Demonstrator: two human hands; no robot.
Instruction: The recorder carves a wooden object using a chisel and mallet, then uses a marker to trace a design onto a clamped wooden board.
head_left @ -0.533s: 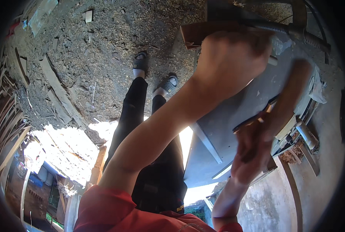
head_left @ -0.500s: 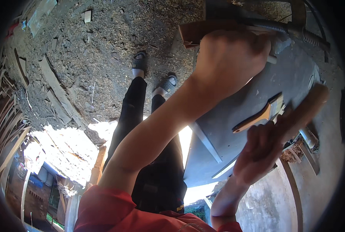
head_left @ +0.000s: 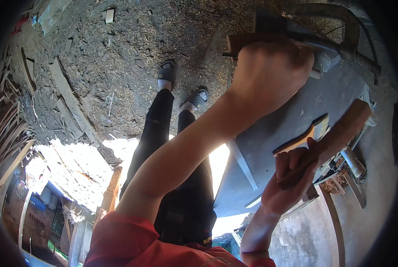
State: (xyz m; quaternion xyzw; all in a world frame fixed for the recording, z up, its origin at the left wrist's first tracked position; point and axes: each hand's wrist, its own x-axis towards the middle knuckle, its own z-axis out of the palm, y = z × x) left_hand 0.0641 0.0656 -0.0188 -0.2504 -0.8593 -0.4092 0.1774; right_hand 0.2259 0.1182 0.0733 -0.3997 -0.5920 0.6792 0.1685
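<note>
My left hand [head_left: 270, 73] is closed at the reddish board [head_left: 239, 41] beside a large dark metal clamp [head_left: 349, 27]. A short pale rod end [head_left: 313, 72] sticks out by its fingers; what exactly it grips is hidden. My right hand [head_left: 288, 180] is closed on a rectangular wooden stick [head_left: 341, 131], held slanting up to the right over the grey work surface [head_left: 252, 129]. Just behind that hand lies a paintbrush [head_left: 292, 142] with an orange-brown handle and pale bristles. A straight metal bar [head_left: 243, 164] lies farther left on the surface.
My sandalled feet [head_left: 166, 71] are on dirt ground strewn with shavings and offcuts. Loose planks [head_left: 72, 100] lie to the left, beside a pile of thin strips [head_left: 5, 147]. A concrete surface [head_left: 355, 222] with long boards and scrap is at the right.
My right hand and its wooden stick have shifted and changed angle slightly. My left hand stays closed at the board by the clamp; the whole view has shifted a little.
</note>
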